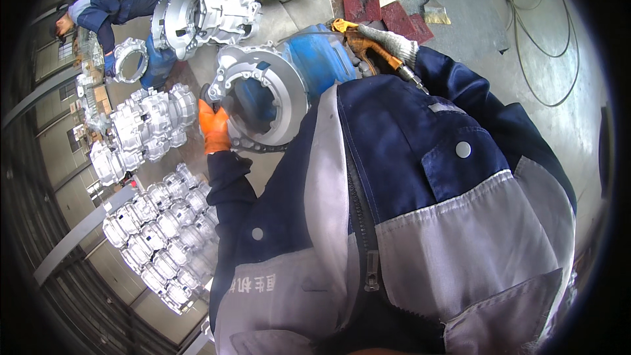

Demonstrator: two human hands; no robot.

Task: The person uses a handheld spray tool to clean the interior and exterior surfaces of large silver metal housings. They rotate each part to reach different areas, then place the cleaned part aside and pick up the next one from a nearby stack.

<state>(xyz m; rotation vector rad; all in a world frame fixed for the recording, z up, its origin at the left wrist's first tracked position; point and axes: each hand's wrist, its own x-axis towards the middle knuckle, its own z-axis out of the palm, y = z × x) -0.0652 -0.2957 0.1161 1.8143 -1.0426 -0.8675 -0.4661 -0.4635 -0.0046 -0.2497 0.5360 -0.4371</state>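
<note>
Your left hand (pixel 213 128) clamps its fingers on the silver casting's (pixel 263 95) rim atop the blue drum (pixel 322 59), your right hand (pixel 388 43) grips the orange tool (pixel 365 49); a bite could twist it free.

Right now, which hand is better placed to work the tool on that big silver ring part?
Likely the right hand: it already grips the orange tool beside the silver casting. The left hand is steadying the casting's rim.
</note>
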